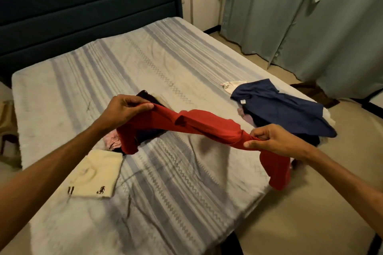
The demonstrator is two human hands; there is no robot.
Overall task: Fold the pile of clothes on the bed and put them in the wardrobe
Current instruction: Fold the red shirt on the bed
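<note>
I hold a red knit garment (209, 128) stretched in the air above the bed with the grey-and-white striped cover (165, 172). My left hand (124, 112) pinches one end of it, fingers and thumb curled tight over the cloth; my right hand (271, 141) grips the other end in a closed fist, and a loose length of red fabric hangs below that hand past the bed's edge. Under my left hand lie a dark garment (148, 97) and a crumpled pale pink piece (112, 141), and just beside them a folded cream cloth with small dark figures on it (97, 174) lies flat. On the bed's right side, well apart from these, lies a rumpled navy blue garment (284, 107) over other pale and dark clothes. Beyond the bed stand a dark padded headboard (87, 12) and grey-green curtains (310, 16).
</note>
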